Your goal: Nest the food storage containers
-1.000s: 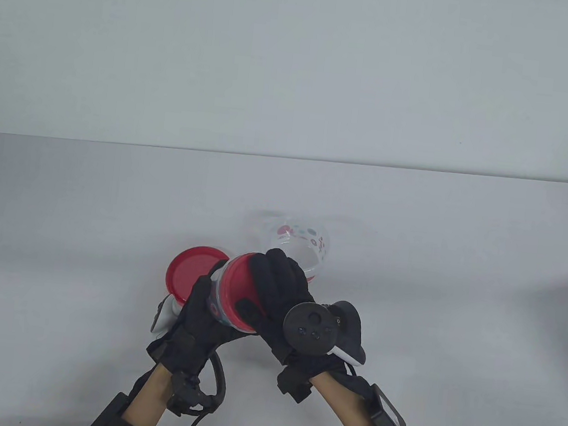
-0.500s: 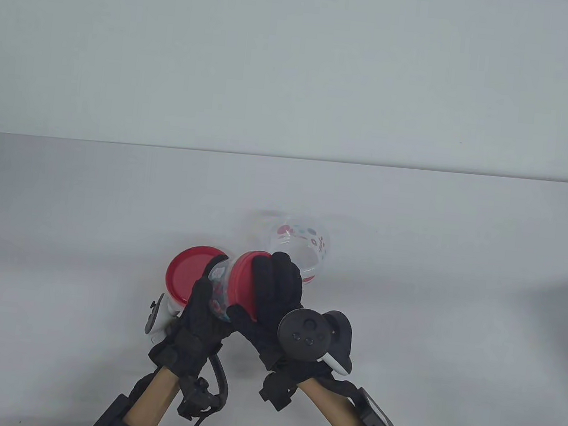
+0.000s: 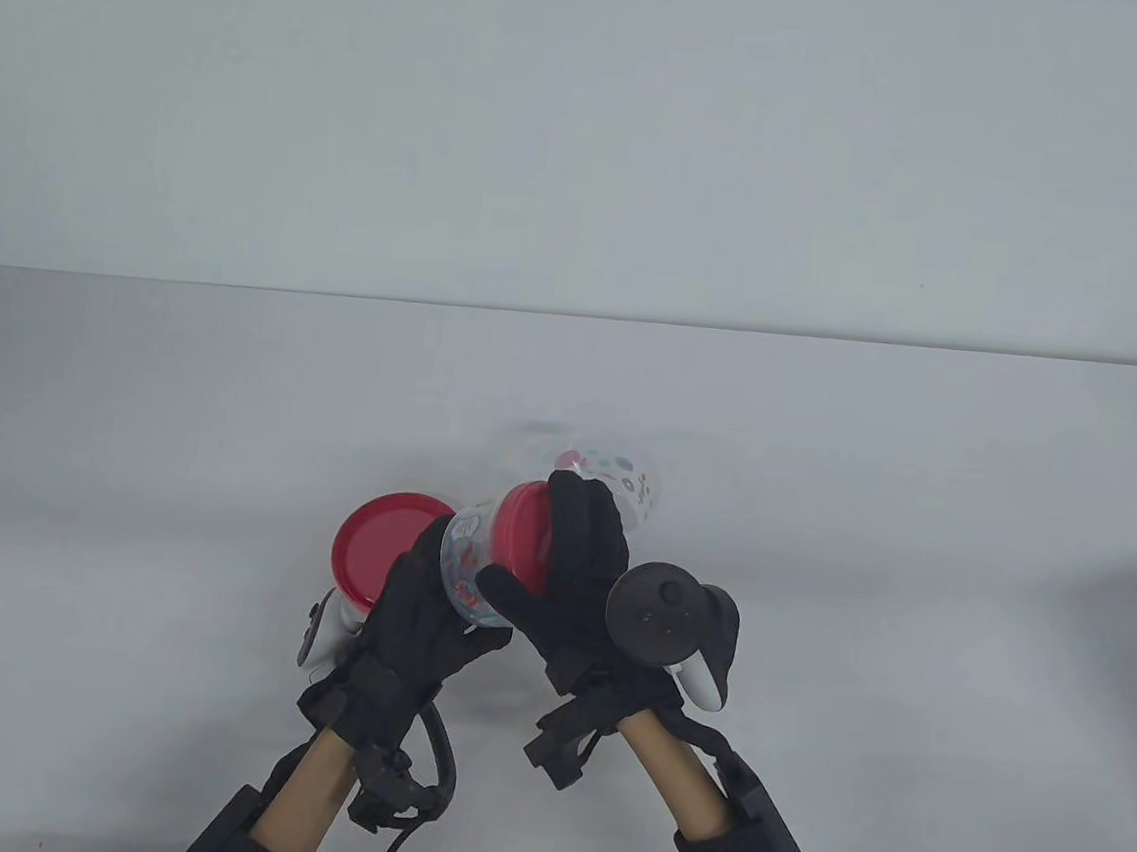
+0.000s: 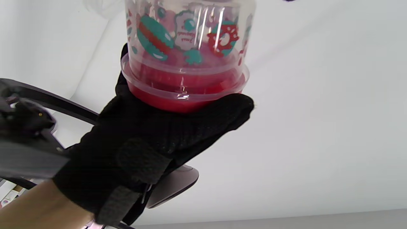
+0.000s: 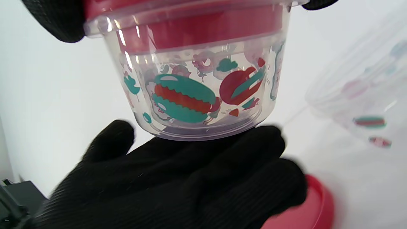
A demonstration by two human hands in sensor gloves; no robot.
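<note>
Lidded container (image 3: 487,564) now raised toward frame centre, tilted further. Left hand (image 3: 409,622) holds base, right hand (image 3: 569,572) fingers clasp red lid (image 3: 523,532). Step: likely lid removal. Next: nest into open container (image 3: 623,487) on bench (image 3: 915,580).

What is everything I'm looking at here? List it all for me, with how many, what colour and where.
Small tub: 1, clear with red and teal prints, red lid on, held tilted between both hands above the table.
Open tub: 1, clear with prints, on the table behind the hands.
Loose lid: 1, red, on the table at left.
Table: 1, white.
Left hand: black glove, under the small tub's base.
Right hand: black glove, on its lid.
</note>
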